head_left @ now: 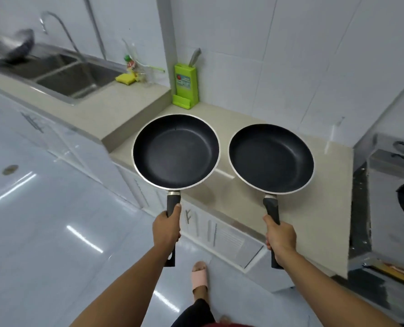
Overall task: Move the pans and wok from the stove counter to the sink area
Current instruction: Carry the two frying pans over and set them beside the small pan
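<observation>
I hold two black non-stick frying pans level above the lower beige counter (279, 208). My left hand (166, 228) grips the handle of the larger left pan (176, 152). My right hand (280, 237) grips the handle of the right pan (270, 159). Both pans are empty and seem lifted slightly off the counter. A dark wok (16, 47) rests tilted at the far left, at the back edge of the steel double sink (61, 72).
A green knife block (186, 87) stands by the wall behind the pans. A yellow sponge (125, 79) and a curved faucet (61, 29) are by the sink. The gas stove (394, 204) is at the right. The raised sink counter (116, 107) steps up left of the pans.
</observation>
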Demonstrator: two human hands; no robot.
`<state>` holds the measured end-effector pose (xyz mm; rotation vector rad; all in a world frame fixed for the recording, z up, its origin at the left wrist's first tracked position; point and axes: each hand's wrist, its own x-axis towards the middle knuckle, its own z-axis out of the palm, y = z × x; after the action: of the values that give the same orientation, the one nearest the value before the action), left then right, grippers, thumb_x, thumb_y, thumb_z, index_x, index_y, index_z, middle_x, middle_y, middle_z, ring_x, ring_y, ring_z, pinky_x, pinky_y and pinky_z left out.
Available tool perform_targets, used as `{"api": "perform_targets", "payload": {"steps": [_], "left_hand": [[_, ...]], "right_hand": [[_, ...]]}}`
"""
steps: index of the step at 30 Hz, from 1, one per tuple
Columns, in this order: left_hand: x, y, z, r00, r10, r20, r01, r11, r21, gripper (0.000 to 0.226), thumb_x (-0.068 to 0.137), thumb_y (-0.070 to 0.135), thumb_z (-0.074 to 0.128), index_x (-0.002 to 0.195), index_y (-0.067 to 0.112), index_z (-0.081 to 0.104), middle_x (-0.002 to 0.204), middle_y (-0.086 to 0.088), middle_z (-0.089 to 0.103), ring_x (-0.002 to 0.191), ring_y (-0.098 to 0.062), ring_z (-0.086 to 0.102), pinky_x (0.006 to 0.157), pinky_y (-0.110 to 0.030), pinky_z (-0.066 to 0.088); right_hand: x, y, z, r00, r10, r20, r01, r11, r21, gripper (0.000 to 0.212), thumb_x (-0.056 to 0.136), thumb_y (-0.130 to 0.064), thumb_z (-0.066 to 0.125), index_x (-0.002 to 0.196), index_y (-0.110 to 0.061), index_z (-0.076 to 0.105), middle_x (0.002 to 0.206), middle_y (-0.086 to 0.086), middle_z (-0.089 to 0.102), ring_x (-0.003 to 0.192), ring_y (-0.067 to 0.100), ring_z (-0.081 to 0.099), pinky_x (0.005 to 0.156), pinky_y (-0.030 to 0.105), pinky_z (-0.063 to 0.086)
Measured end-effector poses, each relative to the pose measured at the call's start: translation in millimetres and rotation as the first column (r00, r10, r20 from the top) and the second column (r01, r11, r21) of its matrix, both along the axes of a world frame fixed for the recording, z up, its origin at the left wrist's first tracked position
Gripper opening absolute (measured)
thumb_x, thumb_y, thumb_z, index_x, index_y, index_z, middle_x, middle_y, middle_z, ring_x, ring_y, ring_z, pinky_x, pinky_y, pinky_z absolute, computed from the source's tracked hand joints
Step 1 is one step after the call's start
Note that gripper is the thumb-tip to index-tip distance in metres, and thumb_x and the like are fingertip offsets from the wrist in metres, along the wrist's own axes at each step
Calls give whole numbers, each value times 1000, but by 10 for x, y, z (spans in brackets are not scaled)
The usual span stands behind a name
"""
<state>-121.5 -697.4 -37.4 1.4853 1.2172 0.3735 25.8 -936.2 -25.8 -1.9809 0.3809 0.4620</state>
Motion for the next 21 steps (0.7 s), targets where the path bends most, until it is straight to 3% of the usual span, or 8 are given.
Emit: {"api": "perform_targets", "payload": {"steps": [8,14,21], "left_hand": [[-1107,356,65,962,274,8,-274,959,74,50,81,59,51,69,12,59,51,-2,56,39,-12,53,42,-24,46],[-1798,785,51,872,490,20,-490,872,16,45,87,51,54,68,11,56,51,-4,53,39,-15,50,42,-26,45],[-2639,1722,43,768,641,6,-641,767,28,44,87,50,53,69,11,59,52,-6,56,40,-17,52,44,-26,45]], "right_hand": [[-498,921,148,962,274,-1,-274,959,74,37,87,-39,66,72,-6,59,52,9,55,38,18,48,39,24,42],[-874,1763,226,913,408,31,-409,908,93,44,85,-39,70,58,-10,50,40,3,48,31,17,43,36,22,38],[-1522,3095,307,825,563,36,-564,820,96,39,88,-38,66,64,-9,54,48,8,53,38,20,48,44,27,42]]}}
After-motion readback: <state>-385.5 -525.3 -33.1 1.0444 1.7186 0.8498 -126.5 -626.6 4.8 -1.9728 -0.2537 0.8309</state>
